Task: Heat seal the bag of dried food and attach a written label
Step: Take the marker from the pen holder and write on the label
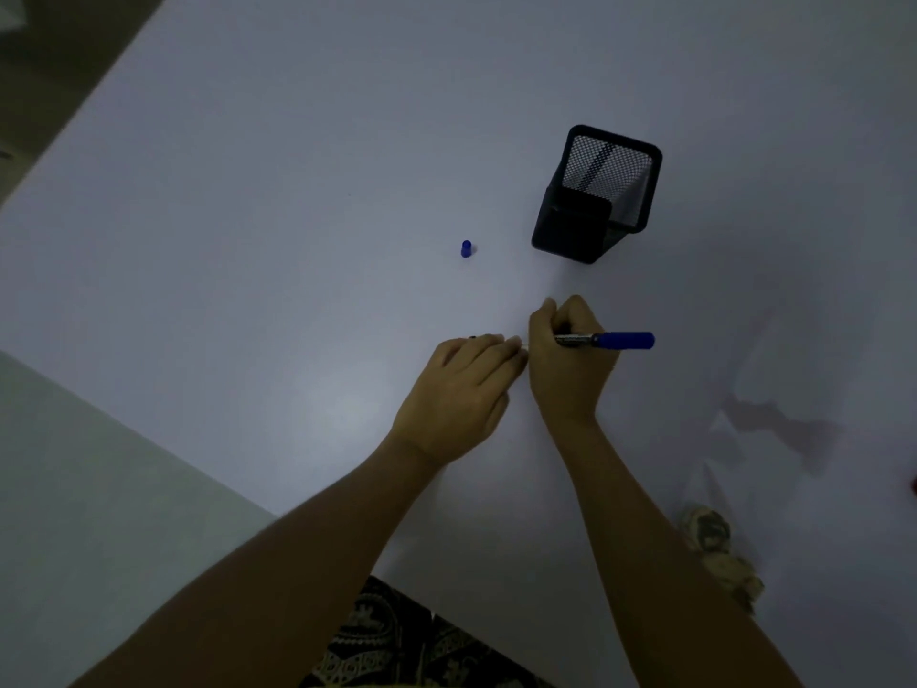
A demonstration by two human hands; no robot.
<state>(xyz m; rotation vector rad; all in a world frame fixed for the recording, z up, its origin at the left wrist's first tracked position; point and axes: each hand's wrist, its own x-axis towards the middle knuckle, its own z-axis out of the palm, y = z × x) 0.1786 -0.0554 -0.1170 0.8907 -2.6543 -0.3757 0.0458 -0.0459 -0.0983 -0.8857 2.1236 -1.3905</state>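
Only the head view here, and it's pretty dim. Containers first: there's a black mesh pen holder (598,193) standing on the white counter (248,240), off past the hands. It's leaning away in the wide-angle shot and I can see down into it, mostly just mesh with a dark stripe on the far wall (can't tell if that's a pen or a shadow). Over at the right edge there's a clear plastic bag (719,489) lying on the counter with some lumpy tan and dark dried food (714,538) showing at its near end. The bag is so see-through that its outline mostly disappears against the counter.

A small blue marker cap (466,249) stands upright on its own, left of the holder and well apart from it.

Now the hands. The right hand (570,360) has its grip closed around a blue marker (608,340), blue tail pointing right, tip end hidden under the fingers. There's some print on the marker's silver band but it's way too small to read. The left hand (466,389) sits palm down right next to it, fingertips pinched together and touching the right hand, with a tiny pale sliver (522,344) between them. Could be the label, honestly can't tell, and no writing visible on it.
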